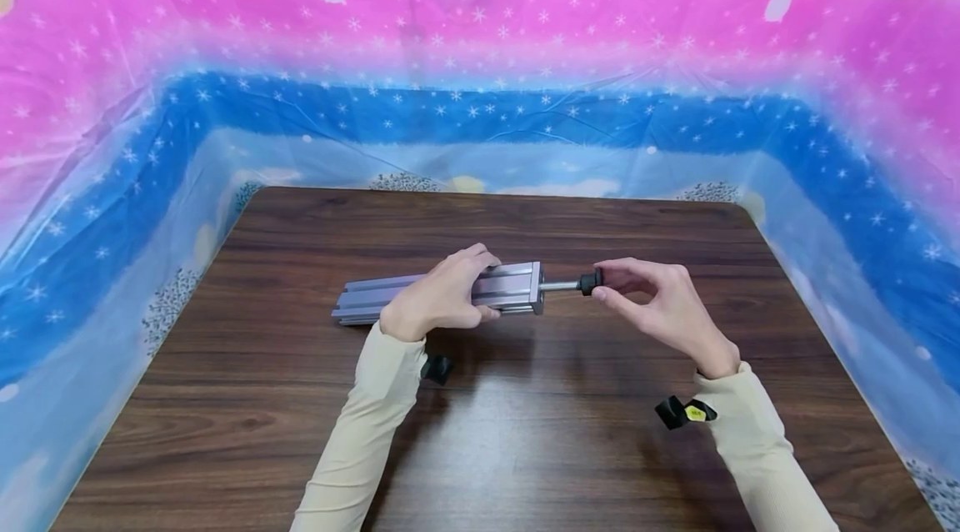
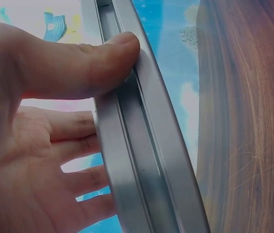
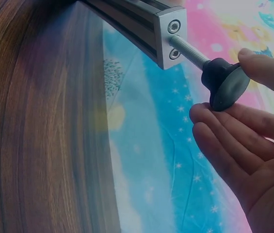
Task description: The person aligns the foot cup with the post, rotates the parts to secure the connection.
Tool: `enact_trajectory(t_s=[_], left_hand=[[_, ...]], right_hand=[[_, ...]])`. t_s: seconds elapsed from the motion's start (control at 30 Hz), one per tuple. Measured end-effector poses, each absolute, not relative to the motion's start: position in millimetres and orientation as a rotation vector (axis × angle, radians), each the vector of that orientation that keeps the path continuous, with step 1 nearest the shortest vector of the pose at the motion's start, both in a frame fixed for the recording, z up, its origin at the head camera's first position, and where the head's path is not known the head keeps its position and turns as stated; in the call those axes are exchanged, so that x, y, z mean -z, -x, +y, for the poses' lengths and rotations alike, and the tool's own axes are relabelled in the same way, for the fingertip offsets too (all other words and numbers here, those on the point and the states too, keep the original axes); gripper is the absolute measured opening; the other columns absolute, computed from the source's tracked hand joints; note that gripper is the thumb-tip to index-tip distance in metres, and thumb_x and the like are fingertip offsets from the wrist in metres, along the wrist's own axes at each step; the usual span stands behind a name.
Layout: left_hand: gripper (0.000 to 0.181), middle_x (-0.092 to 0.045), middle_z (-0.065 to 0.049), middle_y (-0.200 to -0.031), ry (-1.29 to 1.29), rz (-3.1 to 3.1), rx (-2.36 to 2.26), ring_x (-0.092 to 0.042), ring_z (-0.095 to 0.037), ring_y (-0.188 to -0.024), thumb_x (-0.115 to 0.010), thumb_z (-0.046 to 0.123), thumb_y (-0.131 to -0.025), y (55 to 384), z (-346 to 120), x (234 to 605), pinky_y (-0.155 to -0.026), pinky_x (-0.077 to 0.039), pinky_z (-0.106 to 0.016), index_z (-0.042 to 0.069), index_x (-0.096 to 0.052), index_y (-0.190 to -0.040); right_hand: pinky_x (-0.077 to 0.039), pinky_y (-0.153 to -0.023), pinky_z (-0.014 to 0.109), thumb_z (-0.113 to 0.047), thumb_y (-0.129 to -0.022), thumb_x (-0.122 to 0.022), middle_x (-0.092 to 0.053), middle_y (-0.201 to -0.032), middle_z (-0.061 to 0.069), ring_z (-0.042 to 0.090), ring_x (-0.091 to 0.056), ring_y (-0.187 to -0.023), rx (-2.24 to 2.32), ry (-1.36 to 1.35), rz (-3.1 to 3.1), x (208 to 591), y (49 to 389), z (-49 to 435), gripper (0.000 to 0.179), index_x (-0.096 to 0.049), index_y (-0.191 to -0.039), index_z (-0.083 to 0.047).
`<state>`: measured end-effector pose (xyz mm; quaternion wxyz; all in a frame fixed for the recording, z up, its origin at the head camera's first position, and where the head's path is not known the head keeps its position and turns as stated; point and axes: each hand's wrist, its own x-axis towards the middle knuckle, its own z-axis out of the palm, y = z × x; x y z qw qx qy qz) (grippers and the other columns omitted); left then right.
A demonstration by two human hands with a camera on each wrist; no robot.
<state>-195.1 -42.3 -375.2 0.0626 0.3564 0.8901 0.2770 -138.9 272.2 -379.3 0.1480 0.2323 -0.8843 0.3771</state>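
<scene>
A snowflake-printed cloth (image 1: 525, 40) stands around a dark wood-grain tabletop (image 1: 262, 407). Over its middle, roughly along the far edge, extends a grooved metal profile (image 1: 506, 286); whether it touches the wood I cannot tell. The left hand (image 1: 442, 294) grips the profile across its middle, thumb on the near side, fingers on the far side. The right hand (image 1: 667, 303), towards the right edge, pinches a black knob (image 1: 590, 282) between thumb and fingers. A threaded rod (image 1: 561, 287) joins knob to profile, between the hands, flanked by two screws (image 3: 174, 26).
</scene>
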Motion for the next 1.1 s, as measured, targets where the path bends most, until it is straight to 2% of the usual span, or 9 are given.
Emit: enact_trajectory(t_s=[0.17,0.33,0.43,0.57,0.67,0.87,1.1], left_hand=[[0.052,-0.058,-0.006,-0.112,-1.085,2.692,-0.830,-0.053,-0.021,-0.092,-0.079,0.019,-0.081,195.5,-41.0,373.2,-0.083,-0.046,-0.034,0.003,-0.061,-0.128],[0.054,-0.059,-0.007,-0.113,-1.080,2.699,-0.815,-0.053,-0.022,-0.093,-0.080,0.019,-0.081,196.1,-41.1,373.0,-0.084,-0.047,-0.035,0.002,-0.061,-0.128],[0.054,-0.059,-0.008,-0.114,-1.082,2.699,-0.811,-0.054,-0.022,-0.094,-0.080,0.019,-0.081,196.8,-41.1,373.1,-0.085,-0.047,-0.035,0.001,-0.061,-0.129],[0.055,-0.059,-0.009,-0.115,-1.095,2.706,-0.811,-0.054,-0.023,-0.095,-0.080,0.020,-0.081,198.2,-41.0,372.8,-0.086,-0.048,-0.036,0.001,-0.060,-0.129],[0.055,-0.060,-0.009,-0.115,-1.094,2.714,-0.813,-0.054,-0.023,-0.094,-0.081,0.020,-0.081,198.8,-41.4,372.3,-0.086,-0.048,-0.036,0.000,-0.060,-0.128],[0.054,-0.059,-0.009,-0.114,-1.082,2.714,-0.804,-0.054,-0.022,-0.095,-0.080,0.020,-0.082,199.4,-41.9,371.9,-0.086,-0.047,-0.036,0.000,-0.060,-0.128],[0.054,-0.058,-0.008,-0.112,-1.078,2.713,-0.792,-0.053,-0.023,-0.095,-0.079,0.020,-0.081,200.2,-40.9,373.6,-0.085,-0.046,-0.036,0.001,-0.060,-0.127]], right_hand=[[-0.056,-0.062,0.024,-0.024,-0.093,-0.074,-0.078,-0.086,0.000,0.007,-0.073,-0.072,-1.111,-0.549,-2.610,378.9,138.5,270.2,0.022,-0.075,-0.110,-0.011],[-0.053,-0.059,0.024,-0.031,-0.098,-0.067,-0.078,-0.083,0.002,0.006,-0.072,-0.070,-1.104,-0.495,-2.665,378.4,139.4,268.3,0.025,-0.074,-0.111,-0.011],[-0.054,-0.068,0.021,-0.028,-0.094,-0.072,-0.078,-0.093,0.002,0.007,-0.073,-0.078,-1.059,-0.552,-2.647,378.2,139.2,268.9,0.031,-0.071,-0.121,-0.013],[-0.052,-0.090,0.018,-0.017,-0.083,-0.084,-0.071,-0.124,0.001,0.012,-0.071,-0.104,-1.016,-0.713,-2.559,378.4,138.6,271.0,0.061,-0.061,-0.139,-0.018],[-0.050,-0.097,0.019,-0.006,-0.078,-0.086,-0.065,-0.136,0.002,0.017,-0.068,-0.114,-1.036,-0.827,-2.487,378.3,139.7,271.0,0.072,-0.058,-0.142,-0.018],[-0.053,-0.093,0.018,0.009,-0.075,-0.083,-0.069,-0.126,0.004,0.018,-0.072,-0.105,-1.043,-0.894,-2.426,377.5,142.6,270.2,0.066,-0.065,-0.134,-0.015],[-0.055,-0.086,0.018,-0.003,-0.080,-0.083,-0.074,-0.117,0.002,0.011,-0.073,-0.097,-1.068,-0.829,-2.485,379.1,143.0,272.3,0.056,-0.067,-0.133,-0.015]])
